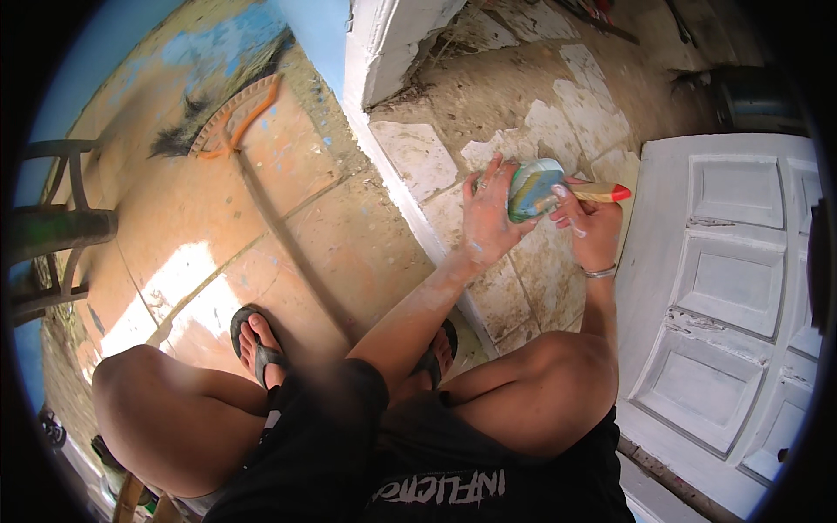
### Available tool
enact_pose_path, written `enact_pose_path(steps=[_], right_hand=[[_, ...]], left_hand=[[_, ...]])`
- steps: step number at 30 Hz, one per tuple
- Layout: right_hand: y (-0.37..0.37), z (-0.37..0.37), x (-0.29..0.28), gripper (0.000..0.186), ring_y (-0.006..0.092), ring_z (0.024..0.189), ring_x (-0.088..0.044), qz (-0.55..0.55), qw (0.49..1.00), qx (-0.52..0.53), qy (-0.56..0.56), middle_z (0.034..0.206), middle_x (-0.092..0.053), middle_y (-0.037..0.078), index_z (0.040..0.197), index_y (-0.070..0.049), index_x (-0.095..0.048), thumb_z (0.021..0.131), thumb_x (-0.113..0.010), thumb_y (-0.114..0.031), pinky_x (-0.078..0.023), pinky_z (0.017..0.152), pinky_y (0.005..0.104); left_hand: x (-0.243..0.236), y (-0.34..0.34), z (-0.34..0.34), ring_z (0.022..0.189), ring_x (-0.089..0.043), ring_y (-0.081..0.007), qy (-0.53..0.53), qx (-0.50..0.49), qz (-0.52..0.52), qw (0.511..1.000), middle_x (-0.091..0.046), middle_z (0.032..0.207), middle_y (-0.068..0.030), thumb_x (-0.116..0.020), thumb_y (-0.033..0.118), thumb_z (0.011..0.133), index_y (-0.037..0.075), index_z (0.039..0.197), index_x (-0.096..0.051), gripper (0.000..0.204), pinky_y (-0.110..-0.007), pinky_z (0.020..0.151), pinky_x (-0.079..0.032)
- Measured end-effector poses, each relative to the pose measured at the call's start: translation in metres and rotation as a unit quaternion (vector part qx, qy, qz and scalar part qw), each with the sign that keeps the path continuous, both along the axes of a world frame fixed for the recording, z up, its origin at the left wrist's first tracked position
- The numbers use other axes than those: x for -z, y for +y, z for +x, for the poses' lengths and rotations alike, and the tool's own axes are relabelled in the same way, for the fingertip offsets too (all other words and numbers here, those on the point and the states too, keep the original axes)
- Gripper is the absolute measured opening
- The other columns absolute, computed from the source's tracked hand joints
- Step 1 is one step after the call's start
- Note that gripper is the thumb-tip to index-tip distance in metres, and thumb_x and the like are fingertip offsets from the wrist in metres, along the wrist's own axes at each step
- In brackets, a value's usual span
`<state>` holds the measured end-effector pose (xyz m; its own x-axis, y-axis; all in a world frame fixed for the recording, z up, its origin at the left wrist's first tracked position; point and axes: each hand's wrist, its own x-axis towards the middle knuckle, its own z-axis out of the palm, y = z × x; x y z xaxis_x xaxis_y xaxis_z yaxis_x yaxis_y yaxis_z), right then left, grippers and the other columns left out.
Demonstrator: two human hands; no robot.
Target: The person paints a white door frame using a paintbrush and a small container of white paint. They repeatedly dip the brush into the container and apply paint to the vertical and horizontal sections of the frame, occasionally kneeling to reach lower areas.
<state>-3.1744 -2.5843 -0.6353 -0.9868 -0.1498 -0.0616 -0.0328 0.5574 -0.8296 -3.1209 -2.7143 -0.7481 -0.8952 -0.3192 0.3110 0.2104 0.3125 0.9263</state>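
My left hand (491,216) is wrapped round a small paint-smeared container (534,190), coloured green, blue and whitish, which is held up over the floor. Close to its right side, my right hand (596,228) grips a paintbrush (602,191) with a pale handle and a red end. The red end points right and the brush head is toward the container. Whether the bristles touch the container or dip inside it, I cannot tell. White paint marks show on the fingers of my right hand.
A white panelled door (728,279) stands at the right. A broom (235,131) with dark bristles lies on the tiled floor at the upper left. White-painted trim (392,187) runs between the two floor areas. A dark metal frame (74,222) is at the far left.
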Motion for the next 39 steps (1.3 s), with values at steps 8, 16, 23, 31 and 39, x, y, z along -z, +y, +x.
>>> enact_pose_path(steps=[8,16,23,31,39], right_hand=[[0.017,0.01,-0.043,0.032,0.0154,0.067,-0.07,-0.06,0.996,0.023,0.062,0.09,-0.072,0.011,0.118,0.008,-0.067,0.097,-0.069,-0.016,-0.056,0.057,0.0238],[0.035,0.034,-0.036,0.039,0.0143,0.071,-0.07,-0.21,0.961,0.137,0.114,0.092,-0.071,0.012,0.125,0.01,-0.061,0.1,-0.066,-0.019,-0.061,0.062,0.0244],[0.035,0.026,-0.015,0.044,0.0166,0.071,-0.073,-0.316,0.929,0.182,0.056,0.084,-0.072,0.012,0.119,0.01,-0.062,0.099,-0.069,-0.029,-0.063,0.064,0.0252],[0.018,0.01,-0.02,0.041,0.0183,0.068,-0.073,-0.284,0.937,0.193,0.069,0.08,-0.073,0.013,0.113,0.007,-0.063,0.098,-0.07,-0.03,-0.062,0.062,0.0258],[0.004,0.03,-0.014,0.039,0.023,0.072,-0.072,-0.114,0.947,0.132,0.269,0.101,-0.07,0.024,0.116,0.015,-0.059,0.099,-0.068,-0.018,-0.064,0.063,0.0295]], left_hand=[[0.0,-0.003,-0.002,0.149,-0.034,-0.0331,0.003,0.001,0.001,1.0,-0.054,0.141,-0.0163,-0.088,0.024,0.068,0.002,0.141,-0.044,0.088,-0.053,0.116,-0.02],[0.003,-0.005,-0.004,0.147,-0.036,-0.0332,0.009,-0.009,-0.009,1.0,-0.054,0.14,-0.0163,-0.088,0.025,0.069,0.002,0.14,-0.044,0.087,-0.053,0.115,-0.022],[0.007,-0.003,-0.009,0.146,-0.038,-0.0322,0.018,-0.025,-0.035,0.999,-0.055,0.139,-0.0154,-0.088,0.027,0.069,0.002,0.139,-0.045,0.086,-0.053,0.114,-0.023],[0.019,0.0,-0.019,0.142,-0.042,-0.0311,0.029,-0.029,-0.054,0.998,-0.057,0.135,-0.0142,-0.087,0.03,0.07,0.003,0.138,-0.046,0.084,-0.052,0.112,-0.024],[0.018,0.0,-0.023,0.14,-0.045,-0.0294,0.017,-0.034,-0.041,0.998,-0.059,0.134,-0.0122,-0.088,0.032,0.069,0.005,0.136,-0.048,0.082,-0.051,0.112,-0.024]])
